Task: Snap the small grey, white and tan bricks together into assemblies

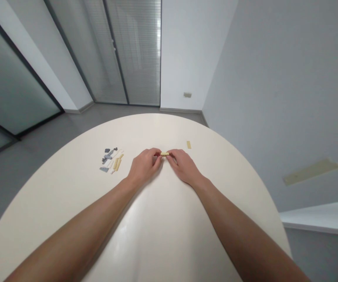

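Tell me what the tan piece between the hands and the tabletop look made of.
Tan piece: likely hard plastic, matte, straight-edged; too small to be sure. Tabletop: smooth cream laminate or painted board, semi-gloss, judging by the soft sheen down its middle.

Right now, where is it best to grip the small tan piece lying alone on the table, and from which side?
Probably from above, pinching the lone tan piece across its long edges. It lies flat and thin on the table, with its long axis pointing away from the person. The right hand is nearest, though it and the left hand pinch a second tan piece.
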### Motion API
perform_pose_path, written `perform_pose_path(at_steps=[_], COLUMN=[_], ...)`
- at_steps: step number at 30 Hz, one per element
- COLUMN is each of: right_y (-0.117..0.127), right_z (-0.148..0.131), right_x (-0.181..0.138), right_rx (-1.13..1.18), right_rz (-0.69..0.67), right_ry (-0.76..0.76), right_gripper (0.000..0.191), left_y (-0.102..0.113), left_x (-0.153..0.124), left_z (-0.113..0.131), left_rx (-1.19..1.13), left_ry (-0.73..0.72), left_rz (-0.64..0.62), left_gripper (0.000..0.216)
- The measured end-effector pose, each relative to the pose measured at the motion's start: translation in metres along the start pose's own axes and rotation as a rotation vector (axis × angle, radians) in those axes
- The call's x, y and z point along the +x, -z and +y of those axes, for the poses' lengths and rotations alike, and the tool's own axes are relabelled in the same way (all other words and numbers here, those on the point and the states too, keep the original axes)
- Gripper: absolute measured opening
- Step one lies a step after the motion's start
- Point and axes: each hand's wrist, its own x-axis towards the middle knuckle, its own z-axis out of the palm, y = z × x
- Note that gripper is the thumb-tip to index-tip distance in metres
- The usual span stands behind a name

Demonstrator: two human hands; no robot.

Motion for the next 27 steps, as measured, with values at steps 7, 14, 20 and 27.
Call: perform_pose_path(at_steps=[7,14,20,27], right_y=[0.0004,0.0011,-0.0001,-0.0013], right_z=[0.0001,-0.0004,-0.0002,0.0001], right_x=[0.0005,0.0004,-0.0001,-0.0017], right_rx=[-0.007,-0.015,0.005,0.026], right_rz=[-0.007,-0.014,0.002,0.018], right_ry=[0.01,0.01,0.002,0.006], right_gripper=[0.024,0.024,0.021,0.022], left_y=[-0.0028,-0.0049,-0.005,-0.0029], left_x=[-0.0006,0.0001,-0.0005,-0.0005], left_z=[-0.0036,-0.0077,-0.0074,-0.005], left_rx=[-0.016,-0.006,0.007,0.002], left_ry=[-0.091,-0.123,-0.095,-0.06], left_rz=[0.014,0.02,0.016,-0.003], left_gripper=[0.028,0.022,0.019,0.02])
